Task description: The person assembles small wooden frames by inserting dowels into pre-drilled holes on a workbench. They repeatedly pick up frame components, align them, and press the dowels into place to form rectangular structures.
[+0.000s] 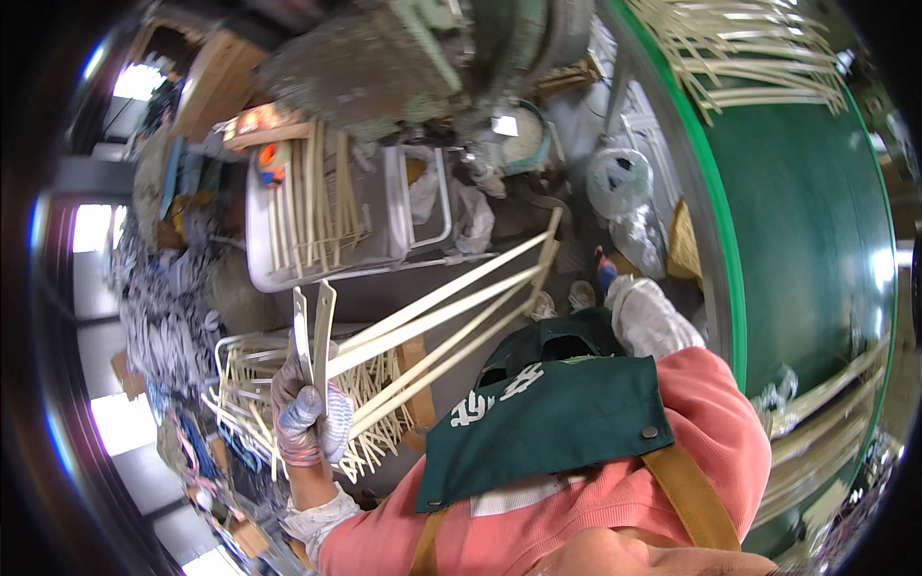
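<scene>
text: white characters [495, 396] | on: green apron [576, 422] | legibility: slanted, not clearly readable

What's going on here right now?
The person's gloved left hand holds several long, flat, cream-coloured strips, which slant away across the view. The gloved right hand is lowered beside a long green-topped table; whether it holds anything is too small to tell. More cream strips lie at the table's far end, and another batch of pale strips sits in a white rectangular tray.
</scene>
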Demonstrator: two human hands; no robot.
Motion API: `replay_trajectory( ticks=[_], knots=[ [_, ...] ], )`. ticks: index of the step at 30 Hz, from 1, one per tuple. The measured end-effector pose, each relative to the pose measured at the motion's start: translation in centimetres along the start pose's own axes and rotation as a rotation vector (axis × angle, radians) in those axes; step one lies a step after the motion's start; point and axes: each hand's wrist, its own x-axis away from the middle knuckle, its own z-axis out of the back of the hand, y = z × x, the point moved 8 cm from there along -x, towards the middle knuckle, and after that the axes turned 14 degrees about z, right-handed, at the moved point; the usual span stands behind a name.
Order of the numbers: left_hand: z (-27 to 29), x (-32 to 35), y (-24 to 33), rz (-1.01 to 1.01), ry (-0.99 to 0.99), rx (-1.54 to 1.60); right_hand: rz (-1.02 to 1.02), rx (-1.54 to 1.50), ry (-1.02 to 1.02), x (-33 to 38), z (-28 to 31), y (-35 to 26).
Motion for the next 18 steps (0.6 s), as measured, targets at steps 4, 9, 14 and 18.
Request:
replay_trajectory(
  ticks=[4, 9, 14, 18],
  knots=[
    [1.8, 2.9, 0.1, -0.106, 0.242, -0.072, -0.295, -0.764, -0.407, 4.2, -13.1, 3.0],
    [3.3, 3.3, 1.5, -0.119, 0.120, -0.099, -0.153, -0.957, -0.369, -0.7, -9.4, 2.9],
    [7.2, 0.8, 1.2, -0.103, -0.021, 0.067, 0.225, -0.802, -0.108, -7.2, 14.6, -2.5],
    [10.1, -3.0, -2.3, -0.067, 0.094, 0.180, 0.528, -0.820, 0.155, -5.2, 37.2, -10.3]
  ],
)
